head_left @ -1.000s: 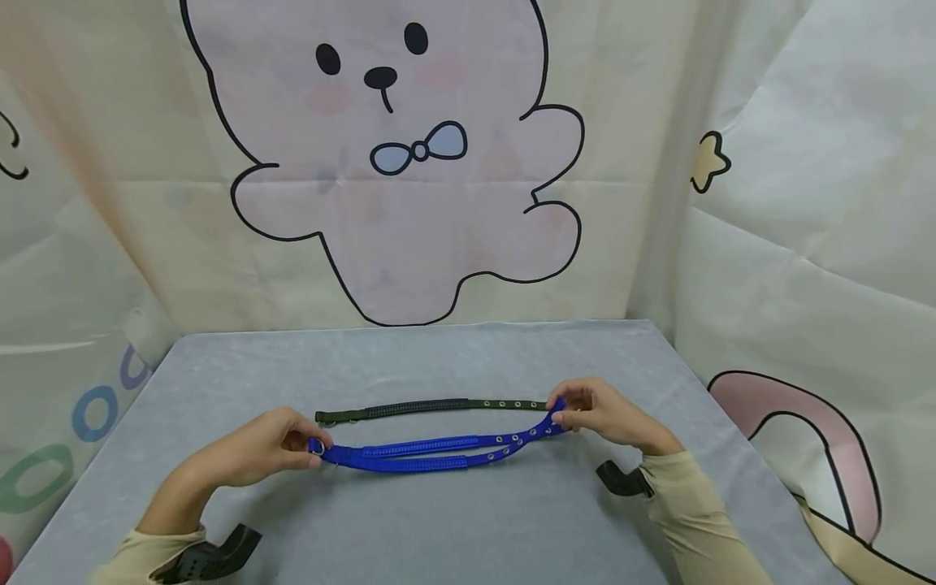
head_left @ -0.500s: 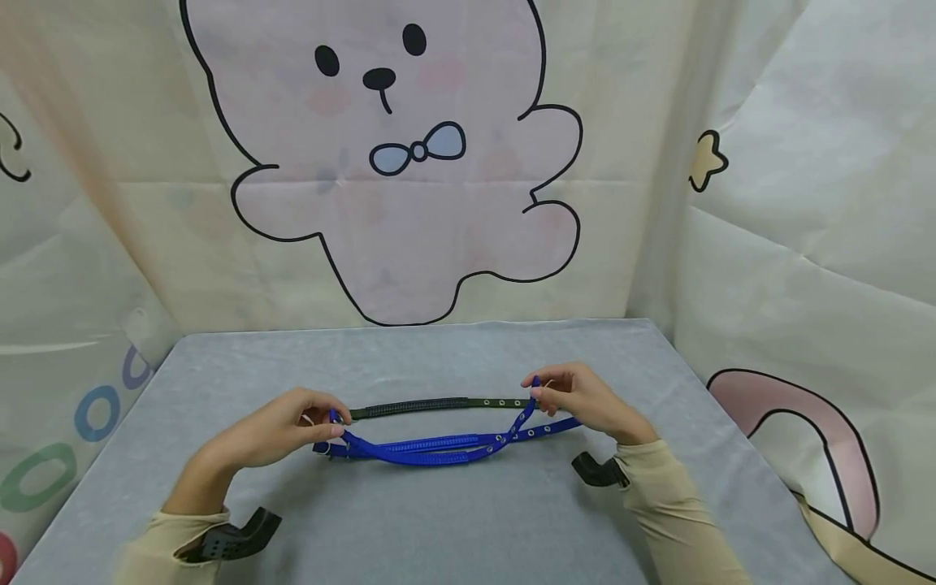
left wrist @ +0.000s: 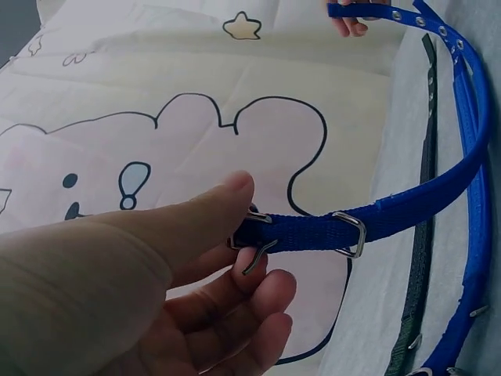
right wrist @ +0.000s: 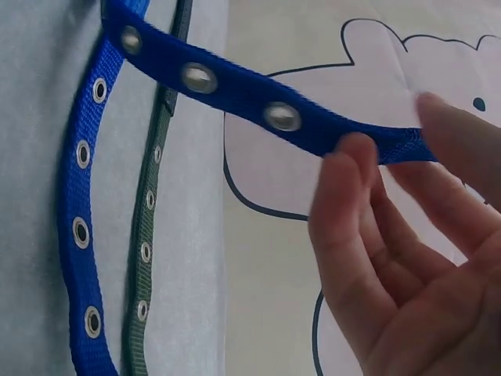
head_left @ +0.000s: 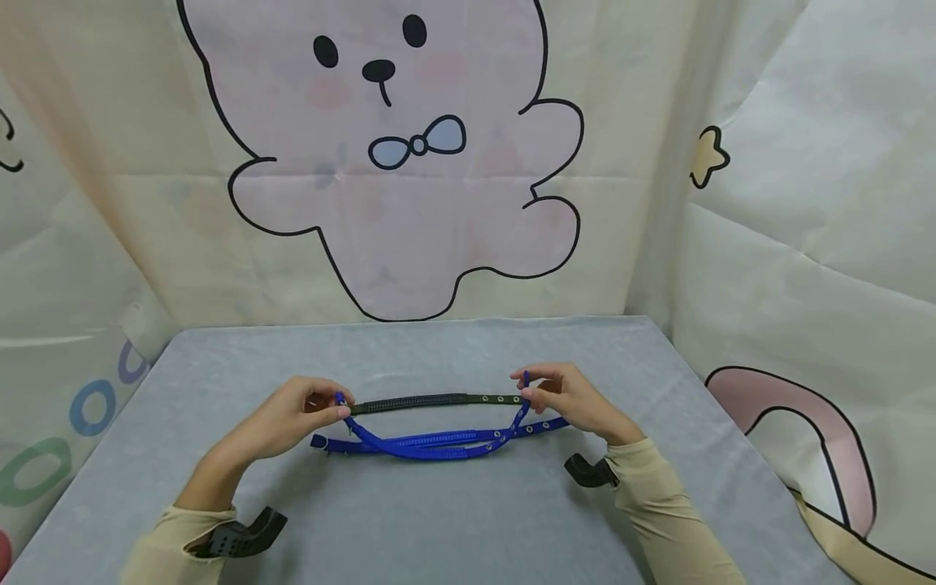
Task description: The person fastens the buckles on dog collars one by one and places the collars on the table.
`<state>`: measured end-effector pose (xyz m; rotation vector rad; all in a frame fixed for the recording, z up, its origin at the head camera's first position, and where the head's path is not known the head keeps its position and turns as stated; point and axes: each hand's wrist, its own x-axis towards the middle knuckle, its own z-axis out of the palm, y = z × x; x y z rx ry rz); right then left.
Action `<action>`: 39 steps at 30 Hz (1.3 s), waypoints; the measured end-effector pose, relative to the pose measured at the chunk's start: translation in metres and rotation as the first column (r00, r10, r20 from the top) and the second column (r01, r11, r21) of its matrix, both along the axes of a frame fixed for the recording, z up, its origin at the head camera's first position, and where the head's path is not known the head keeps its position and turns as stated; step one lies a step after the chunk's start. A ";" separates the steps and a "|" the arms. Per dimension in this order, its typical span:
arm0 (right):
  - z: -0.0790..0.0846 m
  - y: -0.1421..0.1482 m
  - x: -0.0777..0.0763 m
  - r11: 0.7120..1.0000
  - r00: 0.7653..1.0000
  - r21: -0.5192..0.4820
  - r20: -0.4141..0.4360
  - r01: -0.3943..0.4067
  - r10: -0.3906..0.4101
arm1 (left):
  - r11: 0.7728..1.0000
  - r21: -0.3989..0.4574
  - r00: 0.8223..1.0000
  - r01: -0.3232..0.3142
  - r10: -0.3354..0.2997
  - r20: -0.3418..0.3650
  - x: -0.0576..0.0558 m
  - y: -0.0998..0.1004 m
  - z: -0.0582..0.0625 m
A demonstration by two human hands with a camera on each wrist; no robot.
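Observation:
My left hand [head_left: 300, 410] pinches the buckle end of a blue dog collar [head_left: 439, 455]. Thumb and fingers meet at its metal buckle [left wrist: 254, 235], whose prong sticks out below. The eyelet end of the same collar is pinched by my right hand [head_left: 570, 398], and metal-ringed holes [right wrist: 282, 117] show along it. Between the raised ends the strap sags toward the table. A second blue collar [head_left: 548, 426] lies flat, crossed by the held one in the head view. Behind both stretches a dark green collar [head_left: 420, 401], its ends overlapped by my hands.
A grey cloth covers the table [head_left: 453, 528]. Fabric printed with a cartoon bear [head_left: 439, 236] hangs along the back edge, and more printed fabric closes in both sides. A black wrist mount [head_left: 244, 535] sits on the left sleeve, another mount [head_left: 588, 471] on the right.
Both hands have risen and drawn closer together, lifting the ends of one blue collar, which now sags more. The other blue collar is left lying on the table; the green one has stayed put.

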<state>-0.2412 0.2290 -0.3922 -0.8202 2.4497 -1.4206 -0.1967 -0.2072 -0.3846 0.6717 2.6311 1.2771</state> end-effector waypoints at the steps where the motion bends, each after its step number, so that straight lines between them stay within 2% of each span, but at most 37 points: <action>1: -0.001 0.000 0.000 1.000 1.000 0.004 0.003 -0.009 0.009 | 1.000 0.000 1.000 -0.006 0.006 -0.008 0.000 0.000 0.000; 5: -0.004 -0.002 -0.002 0.998 0.998 0.027 0.030 -0.063 0.062 | 0.998 -0.026 0.997 -0.060 0.059 -0.056 0.000 0.005 0.001; 8: -0.007 -0.004 -0.002 0.994 0.992 0.035 0.085 -0.101 0.098 | 0.993 -0.029 0.989 -0.113 0.109 -0.104 0.002 0.009 0.000; 13: -0.006 -0.006 0.001 0.989 0.978 0.028 0.157 -0.142 0.136 | 0.988 0.048 0.982 -0.146 0.150 -0.111 0.005 0.017 -0.001; 17: -0.007 -0.010 0.006 0.986 0.978 0.040 0.135 -0.164 0.158 | 0.981 0.118 0.982 -0.154 0.165 -0.088 0.010 0.021 0.000; 24: -0.012 -0.020 0.010 0.975 0.974 0.055 0.085 -0.215 0.210 | 0.963 0.190 0.968 -0.190 0.216 -0.131 0.013 0.028 0.001; 29: -0.018 -0.024 0.012 0.971 0.971 0.065 0.084 -0.231 0.226 | 0.956 0.226 0.961 -0.187 0.226 -0.158 0.014 0.029 -0.004; 36: -0.016 -0.023 0.012 0.975 0.978 0.103 0.095 -0.195 0.186 | 0.948 0.240 0.944 -0.209 0.260 -0.205 0.012 0.031 -0.007; 39: -0.013 -0.022 0.010 0.979 0.982 0.106 0.093 -0.173 0.163 | 0.949 0.238 0.944 -0.206 0.257 -0.208 0.011 0.033 -0.007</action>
